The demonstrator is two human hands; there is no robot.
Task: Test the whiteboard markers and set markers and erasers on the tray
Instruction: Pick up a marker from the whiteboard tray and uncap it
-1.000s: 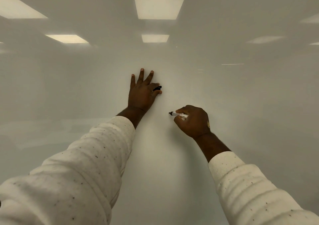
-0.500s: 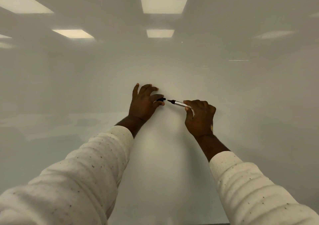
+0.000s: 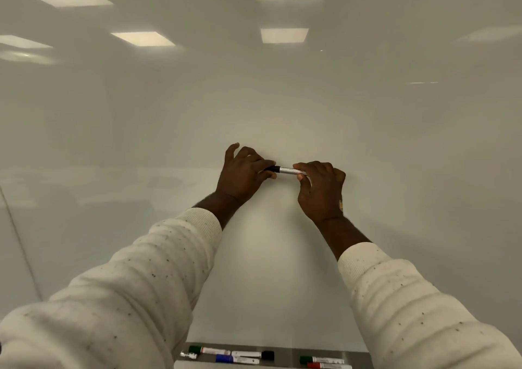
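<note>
I hold the black marker (image 3: 285, 170) level in front of the whiteboard (image 3: 282, 108), at about the middle of the view. My right hand (image 3: 320, 189) has its fingers (image 3: 300, 166) pressed around the silver barrel, and my left hand (image 3: 244, 172) pinches the black cap (image 3: 271, 168) between thumb and forefinger, with the other fingers spread loose above. The cap sits on the tip end, so I judge that the step in hand is closing the marker. I cannot tell if the cap is fully seated, because my thumb covers part of the joint.

To do this well, I should keep barrel and cap on one straight line and push them together until the cap stops. A crooked push could bend the tip or leave the cap loose. After that the marker can go down to the tray.

The tray (image 3: 285, 353) runs along the bottom edge of the board, partly cut off by the view. On its left part lie a green marker (image 3: 207, 350), a second black marker (image 3: 254, 354) and a blue marker (image 3: 236, 359). On the right part lie another green marker (image 3: 320, 359) and a red marker (image 3: 327, 365) close together. I see no eraser there.
</note>
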